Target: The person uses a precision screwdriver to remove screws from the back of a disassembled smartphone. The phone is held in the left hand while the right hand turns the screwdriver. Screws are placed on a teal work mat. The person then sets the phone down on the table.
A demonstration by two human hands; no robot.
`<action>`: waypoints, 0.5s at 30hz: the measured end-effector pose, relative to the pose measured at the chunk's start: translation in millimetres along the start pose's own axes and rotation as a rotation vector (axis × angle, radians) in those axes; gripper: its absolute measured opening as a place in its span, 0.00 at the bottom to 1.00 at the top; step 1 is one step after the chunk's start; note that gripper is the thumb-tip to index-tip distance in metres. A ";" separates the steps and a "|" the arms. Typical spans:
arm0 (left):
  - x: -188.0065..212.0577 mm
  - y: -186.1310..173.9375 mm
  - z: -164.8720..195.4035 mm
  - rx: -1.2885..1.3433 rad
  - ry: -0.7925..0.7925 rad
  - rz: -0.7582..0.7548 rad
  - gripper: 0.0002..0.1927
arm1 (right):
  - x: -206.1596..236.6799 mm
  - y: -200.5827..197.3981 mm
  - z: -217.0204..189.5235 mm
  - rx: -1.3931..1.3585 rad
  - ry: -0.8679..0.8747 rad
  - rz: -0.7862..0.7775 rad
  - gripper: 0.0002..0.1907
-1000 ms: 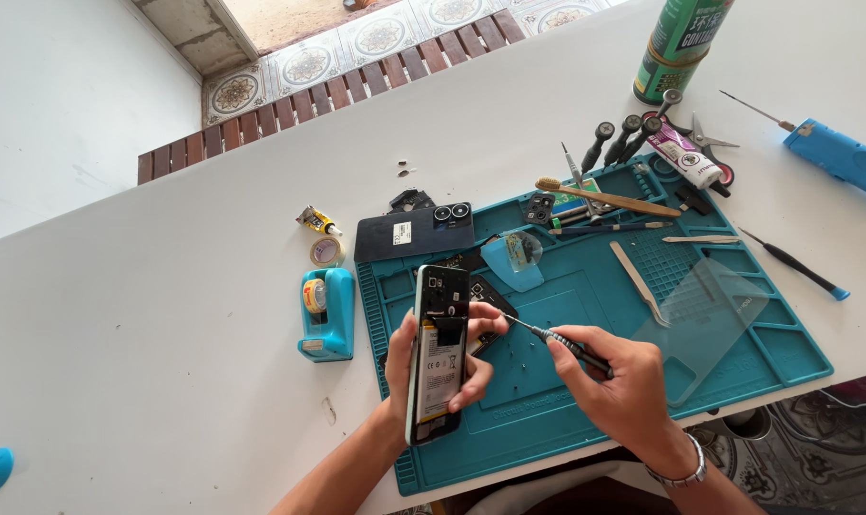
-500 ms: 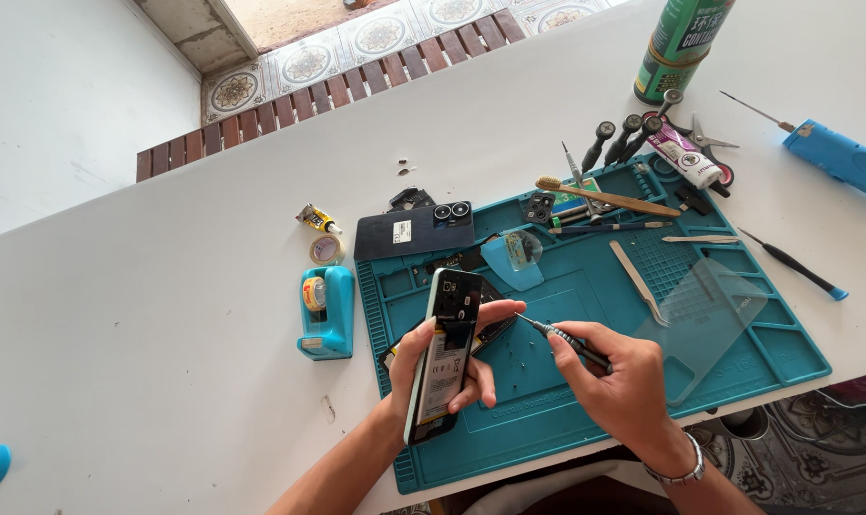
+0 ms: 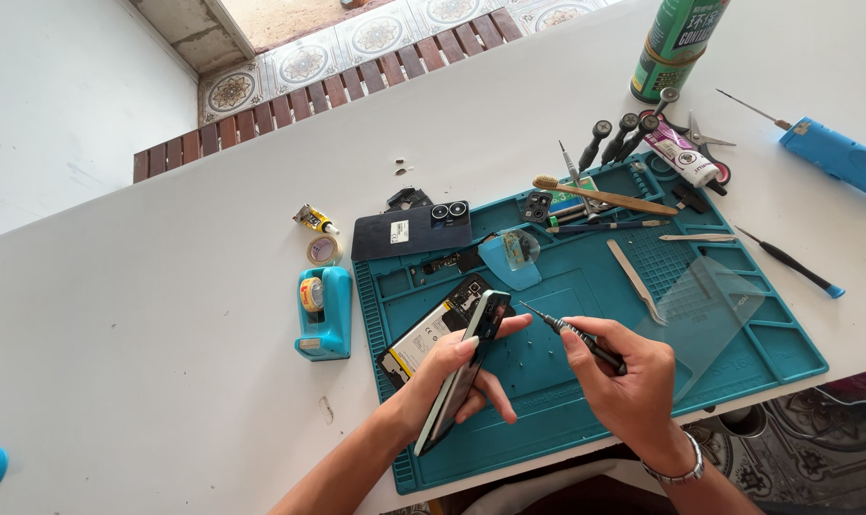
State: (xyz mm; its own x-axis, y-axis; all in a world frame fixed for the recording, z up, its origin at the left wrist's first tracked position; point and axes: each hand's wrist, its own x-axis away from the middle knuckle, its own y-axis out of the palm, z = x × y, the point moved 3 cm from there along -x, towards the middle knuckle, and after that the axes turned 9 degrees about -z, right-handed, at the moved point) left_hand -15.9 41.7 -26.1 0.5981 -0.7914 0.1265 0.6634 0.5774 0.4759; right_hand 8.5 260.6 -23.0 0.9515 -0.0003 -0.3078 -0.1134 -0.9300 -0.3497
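Observation:
My left hand (image 3: 452, 377) grips a thin dark phone part (image 3: 466, 367) on its edge, above the near left of the teal mat (image 3: 585, 286). Just behind it lies an opened phone body (image 3: 428, 334) with its pale, yellow-labelled battery showing; I cannot tell whether the two pieces are still joined. My right hand (image 3: 633, 386) pinches a small black screwdriver (image 3: 585, 340). Its tip points left at the top end of the held part, a short gap away. A metal watch band sits on the right wrist.
A dark back cover (image 3: 409, 232) lies at the mat's far left corner. Left of the mat stand a teal tape dispenser (image 3: 323, 310), a tape roll (image 3: 323, 250) and a glue tube (image 3: 314, 219). A toothbrush (image 3: 604, 195), tweezers (image 3: 638, 281) and a clear sheet (image 3: 709, 305) lie on the mat. A green can (image 3: 676, 48) stands behind it.
My left hand has turned the phone from facing me to edge-on and brought it lower over the mat. The battery side now shows behind it. The right hand has hardly moved.

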 end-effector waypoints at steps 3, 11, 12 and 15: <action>-0.6 1.3 1.0 -0.038 0.029 -0.035 0.50 | 0.5 0.1 1.0 0.006 0.010 0.004 0.09; -1.0 -5.1 -4.0 0.235 0.108 -0.016 0.46 | 2.8 -1.2 2.0 0.004 -0.039 0.006 0.09; -1.1 -7.3 -4.2 0.290 0.137 -0.048 0.45 | 2.8 -1.7 2.4 0.004 -0.050 0.007 0.09; -1.7 -11.3 -4.2 0.429 0.242 -0.188 0.43 | 2.9 -0.3 3.6 -0.026 -0.086 -0.112 0.11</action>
State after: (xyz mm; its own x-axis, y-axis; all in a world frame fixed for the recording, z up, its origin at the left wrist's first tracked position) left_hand -22.5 37.4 -35.3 0.6065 -0.7754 -0.1756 0.5561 0.2559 0.7908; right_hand 10.3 262.2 -27.0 0.9296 0.1348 -0.3431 0.0009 -0.9315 -0.3637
